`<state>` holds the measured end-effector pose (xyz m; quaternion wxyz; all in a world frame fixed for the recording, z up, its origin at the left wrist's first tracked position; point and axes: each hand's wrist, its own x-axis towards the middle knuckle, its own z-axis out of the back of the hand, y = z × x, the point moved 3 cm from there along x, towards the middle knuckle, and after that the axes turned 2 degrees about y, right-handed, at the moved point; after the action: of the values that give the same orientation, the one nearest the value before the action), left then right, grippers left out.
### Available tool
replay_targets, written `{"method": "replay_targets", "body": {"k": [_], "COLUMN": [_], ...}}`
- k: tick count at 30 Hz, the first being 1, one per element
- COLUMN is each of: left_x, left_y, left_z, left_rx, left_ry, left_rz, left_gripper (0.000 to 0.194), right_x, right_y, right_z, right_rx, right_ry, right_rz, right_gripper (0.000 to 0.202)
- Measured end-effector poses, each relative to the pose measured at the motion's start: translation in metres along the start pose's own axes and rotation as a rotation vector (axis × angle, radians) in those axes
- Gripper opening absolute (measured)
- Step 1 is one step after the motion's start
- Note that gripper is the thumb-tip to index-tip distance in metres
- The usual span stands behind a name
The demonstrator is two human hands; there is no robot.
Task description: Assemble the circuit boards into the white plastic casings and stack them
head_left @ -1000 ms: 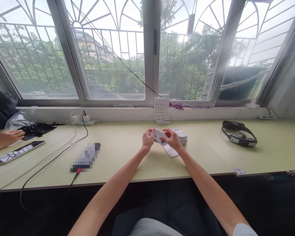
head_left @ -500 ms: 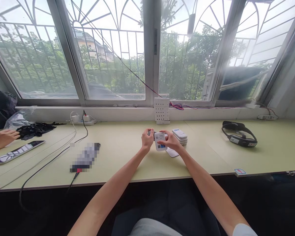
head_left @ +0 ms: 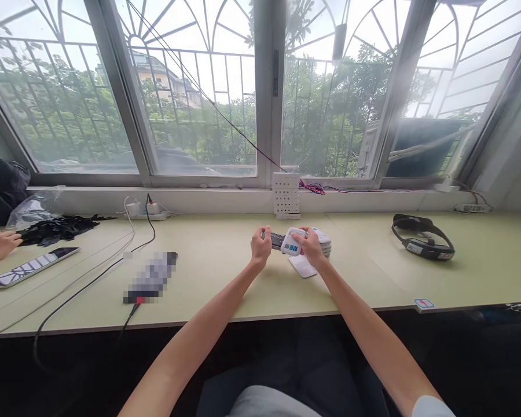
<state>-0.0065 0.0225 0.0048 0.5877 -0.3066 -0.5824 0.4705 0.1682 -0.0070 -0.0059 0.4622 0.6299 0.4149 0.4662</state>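
Note:
My left hand (head_left: pixel 261 245) is closed on the left end of a flat black battery (head_left: pixel 278 240) with white print. My right hand (head_left: pixel 311 245) grips a small white rounded device (head_left: pixel 292 242) marked with a printed code and a blue patch. The device is tilted and overlaps the battery's right end; whether they touch I cannot tell. Just beneath the right hand a flat white cover (head_left: pixel 303 267) lies on the table. Behind that hand stands a stack of similar white devices (head_left: pixel 325 246), partly hidden by it.
A black headset (head_left: pixel 423 240) rests at right. Leftward are a blurred-out phone-like object (head_left: pixel 151 279) on a cable, a tablet (head_left: pixel 32 268), black strips (head_left: pixel 58 230) and another person's hand (head_left: pixel 0 246). A white perforated stand (head_left: pixel 286 196) and a power strip (head_left: pixel 150 215) are at the back.
My right hand has shifted right and turned the white device, exposing more of the black battery in my left hand. The other person's hand has moved left.

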Motion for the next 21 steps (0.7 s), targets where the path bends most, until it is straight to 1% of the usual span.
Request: {"method": "replay_targets", "body": {"k": [6, 10, 16, 21], "left_x": [-0.0015, -0.0022, -0.0043, -0.0066], "left_y": [-0.0007, -0.0004, 0.0, -0.0027], "left_z": [-0.0008, -0.0019, -0.0046, -0.0059], "left_rx": [0.003, 0.008, 0.015, -0.007], "left_ry": [0.025, 0.038, 0.089, 0.105], "left_rz": [0.003, 0.003, -0.006, -0.027], "left_gripper": [0.035, 0.036, 0.038, 0.038], "right_x": [0.0036, 0.0025, 0.0046, 0.0074], "right_y": [-0.0029, -0.002, -0.0057, -0.0082], "right_z": [0.0018, 0.0, -0.0011, 0.0008], "right_rx": [0.087, 0.108, 0.115, 0.055], "right_ry": [-0.041, -0.045, -0.037, -0.052], "right_rz": [-0.016, -0.018, 0.01, 0.024], "right_gripper": [0.047, 0.044, 0.047, 0.048]}}
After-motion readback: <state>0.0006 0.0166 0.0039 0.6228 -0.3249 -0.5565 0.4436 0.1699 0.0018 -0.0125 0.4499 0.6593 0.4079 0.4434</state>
